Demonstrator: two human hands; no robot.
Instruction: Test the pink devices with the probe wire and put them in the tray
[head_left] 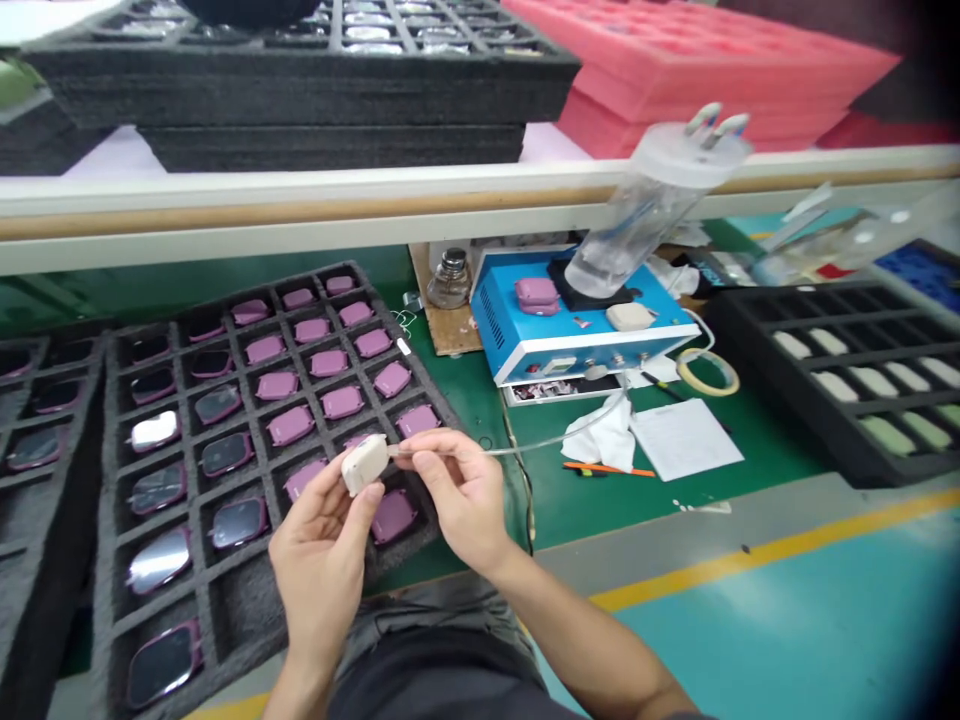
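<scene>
My left hand (322,555) is closed around the edges of a cream-coloured watch case (365,465), holding it up above the foam tray. My right hand (469,495) pinches the end of a thin clear tube (559,440), whose tip meets the right side of the case or sits very close to it. Beneath both hands lies a dark grey foam tray (247,580) with compartments. Several purple watch cases (291,425) rest in it, those on the left with dark glossy screens facing up.
The tube leads toward a blue machine (495,320) topped by a clear cylinder (622,230) with liquid. At right stands a black tray (810,430) with cream and green cases. A shelf (315,235) above carries black foam trays (322,100) and pink foam (675,90). Tape (731,378) and paper (686,440) lie nearby.
</scene>
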